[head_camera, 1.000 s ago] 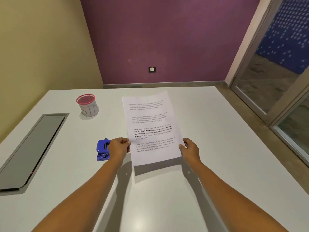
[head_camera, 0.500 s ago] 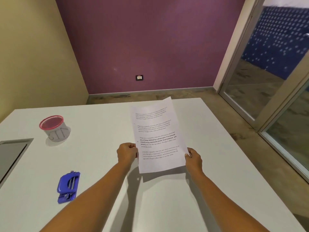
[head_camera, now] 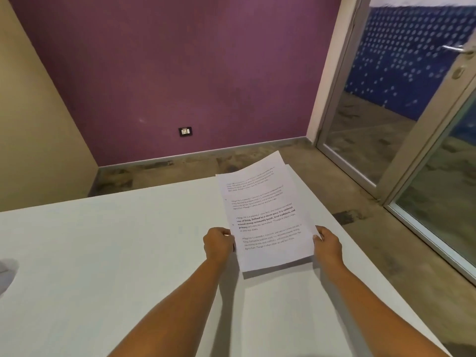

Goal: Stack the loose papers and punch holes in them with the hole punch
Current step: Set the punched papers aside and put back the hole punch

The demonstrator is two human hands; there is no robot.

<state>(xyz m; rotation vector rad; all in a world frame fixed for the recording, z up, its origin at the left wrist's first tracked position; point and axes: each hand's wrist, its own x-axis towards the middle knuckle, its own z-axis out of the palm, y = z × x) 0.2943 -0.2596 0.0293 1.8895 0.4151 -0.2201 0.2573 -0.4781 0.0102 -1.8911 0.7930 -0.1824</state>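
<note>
Two hands hold a thin stack of printed papers (head_camera: 268, 215) over a white table (head_camera: 103, 253), seen from my head camera. The left hand (head_camera: 218, 243) grips the stack's lower left edge with curled fingers, and the right hand (head_camera: 328, 243) pinches the lower right edge, thumb on the front sheet. The stack leans away from me, its bottom edge close above the table; I cannot tell whether it touches. Compared with half a second ago, my view has swung to the right: the blue hole punch and the red-rimmed cup that sat on the left of the table are now out of frame, with only a grey blur (head_camera: 6, 271) left at the far left edge. A second sheet now peeks out along the top right of the stack, so the sheets are not squared. A purple wall (head_camera: 180, 73) and a glass door (head_camera: 386, 124) fill the background. I judge the stacking step is still under way: the edges need tapping level, and I must turn back to the left to find the punch.
</note>
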